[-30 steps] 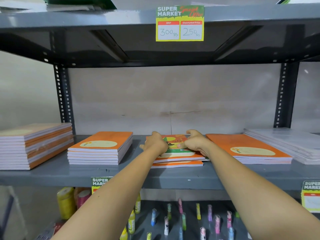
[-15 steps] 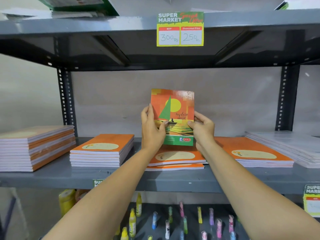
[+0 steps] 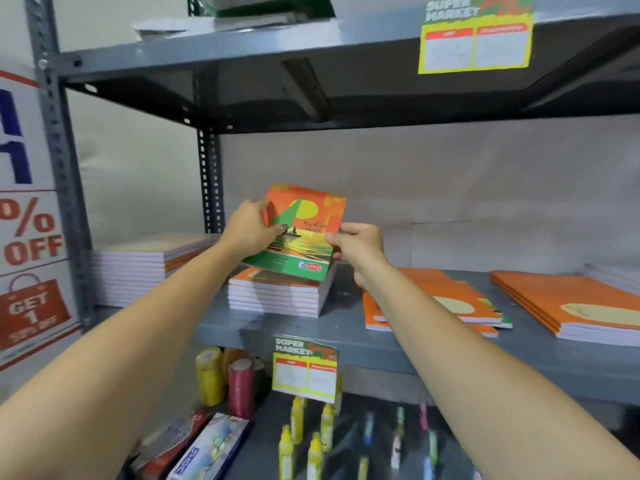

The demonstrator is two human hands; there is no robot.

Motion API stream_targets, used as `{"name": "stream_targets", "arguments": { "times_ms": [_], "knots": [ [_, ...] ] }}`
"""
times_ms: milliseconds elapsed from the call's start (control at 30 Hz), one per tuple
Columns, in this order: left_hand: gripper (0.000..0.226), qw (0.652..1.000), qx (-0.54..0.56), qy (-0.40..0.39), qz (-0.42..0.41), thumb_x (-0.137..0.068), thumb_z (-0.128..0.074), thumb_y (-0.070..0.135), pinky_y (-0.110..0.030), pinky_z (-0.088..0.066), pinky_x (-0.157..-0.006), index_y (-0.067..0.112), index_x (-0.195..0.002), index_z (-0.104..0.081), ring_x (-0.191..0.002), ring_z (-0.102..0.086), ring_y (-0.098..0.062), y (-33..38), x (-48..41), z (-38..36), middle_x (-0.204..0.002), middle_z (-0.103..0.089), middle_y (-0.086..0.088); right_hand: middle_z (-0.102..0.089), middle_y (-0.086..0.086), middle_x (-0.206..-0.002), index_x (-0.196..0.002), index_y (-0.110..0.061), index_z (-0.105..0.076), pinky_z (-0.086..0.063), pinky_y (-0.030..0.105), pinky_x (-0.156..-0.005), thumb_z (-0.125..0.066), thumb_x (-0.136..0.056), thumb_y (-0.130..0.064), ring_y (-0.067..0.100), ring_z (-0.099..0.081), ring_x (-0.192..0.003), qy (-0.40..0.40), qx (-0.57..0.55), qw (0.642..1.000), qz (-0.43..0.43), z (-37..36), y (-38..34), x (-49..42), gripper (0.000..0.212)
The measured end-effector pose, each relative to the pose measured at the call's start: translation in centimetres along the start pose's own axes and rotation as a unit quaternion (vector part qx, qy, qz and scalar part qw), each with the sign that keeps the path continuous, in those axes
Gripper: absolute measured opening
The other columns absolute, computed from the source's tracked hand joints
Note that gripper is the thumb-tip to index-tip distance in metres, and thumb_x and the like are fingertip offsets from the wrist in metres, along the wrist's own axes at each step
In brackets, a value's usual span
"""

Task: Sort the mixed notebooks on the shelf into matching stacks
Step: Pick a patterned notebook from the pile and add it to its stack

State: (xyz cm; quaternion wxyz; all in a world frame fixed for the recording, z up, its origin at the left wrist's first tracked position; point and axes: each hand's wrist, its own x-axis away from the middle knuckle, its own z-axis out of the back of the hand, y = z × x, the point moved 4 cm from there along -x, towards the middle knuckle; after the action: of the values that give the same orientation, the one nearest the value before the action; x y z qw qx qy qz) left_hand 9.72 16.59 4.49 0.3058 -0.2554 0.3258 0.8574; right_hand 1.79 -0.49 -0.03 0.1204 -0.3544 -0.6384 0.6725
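Both hands hold one notebook (image 3: 304, 233) with an orange, yellow and green sailboat cover, tilted, just above a stack of orange notebooks (image 3: 277, 294). My left hand (image 3: 247, 228) grips its left edge and my right hand (image 3: 356, 245) grips its right edge. A taller stack (image 3: 145, 268) lies further left on the grey shelf (image 3: 346, 332). To the right lies a low mixed pile (image 3: 450, 303) with a green edge showing, and beyond it another orange stack (image 3: 571, 306).
An upper shelf (image 3: 242, 46) with a yellow price tag (image 3: 474, 36) hangs overhead. A grey upright post (image 3: 59, 161) and a sale poster (image 3: 27, 237) stand at the left. Below are thread spools (image 3: 225, 379), small bottles (image 3: 304, 431) and a second price tag (image 3: 304, 368).
The sailboat notebook was lifted off the middle pile and carried left. It now hovers over the second stack from the left. My view has swung left too.
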Motion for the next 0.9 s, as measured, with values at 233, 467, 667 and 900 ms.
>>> {"name": "stream_targets", "arguments": {
  "times_ms": [233,467,667,900],
  "knots": [
    [0.050,0.994,0.011,-0.081,0.075,-0.083,-0.068,0.040,-0.031,-0.043,-0.080,0.001,-0.114,-0.062,-0.106,-0.062,-0.032,-5.7,1.5,-3.3,-0.112,-0.068,-0.019,-0.075,0.004,-0.091,-0.077,-0.012,-0.074,-0.056,0.030,-0.073,-0.080,-0.062,-0.025,0.023,-0.069,-0.084,0.061,0.203,0.977,-0.029,-1.7,2.9,0.2,0.020],
    [0.038,0.985,-0.008,-0.157,0.073,-0.088,-0.061,0.039,-0.028,-0.039,-0.073,0.009,-0.109,-0.072,-0.088,-0.058,-0.021,-6.4,0.6,-4.5,-0.110,-0.072,-0.012,-0.075,0.011,-0.082,-0.076,-0.001,-0.075,-0.057,0.036,-0.069,-0.071,-0.068,-0.021,0.027,-0.070,-0.079,0.068,0.259,0.963,-0.004,-1.8,3.6,0.8,0.022],
    [0.042,0.981,0.024,-0.172,0.089,-0.088,-0.061,0.039,-0.030,-0.041,-0.077,0.010,-0.118,-0.068,-0.092,-0.056,-0.019,-6.6,0.6,-4.9,-0.119,-0.069,-0.009,-0.075,0.008,-0.080,-0.073,-0.006,-0.075,-0.055,0.033,-0.064,-0.068,-0.076,-0.027,0.025,-0.069,-0.076,0.065,0.280,0.958,0.018,-2.1,4.1,0.9,0.022],
    [0.057,0.980,-0.196,-0.023,0.039,-0.090,-0.046,0.056,-0.044,-0.047,-0.091,0.010,-0.122,-0.059,-0.114,-0.058,-0.038,-3.8,0.6,-2.6,-0.127,-0.061,-0.015,-0.073,0.011,-0.098,-0.089,-0.009,-0.074,-0.050,0.037,-0.082,-0.062,-0.082,-0.031,0.031,-0.065,-0.094,0.023,0.309,0.950,0.045,3.7,1.3,-0.4,0.026]
  ]
}}
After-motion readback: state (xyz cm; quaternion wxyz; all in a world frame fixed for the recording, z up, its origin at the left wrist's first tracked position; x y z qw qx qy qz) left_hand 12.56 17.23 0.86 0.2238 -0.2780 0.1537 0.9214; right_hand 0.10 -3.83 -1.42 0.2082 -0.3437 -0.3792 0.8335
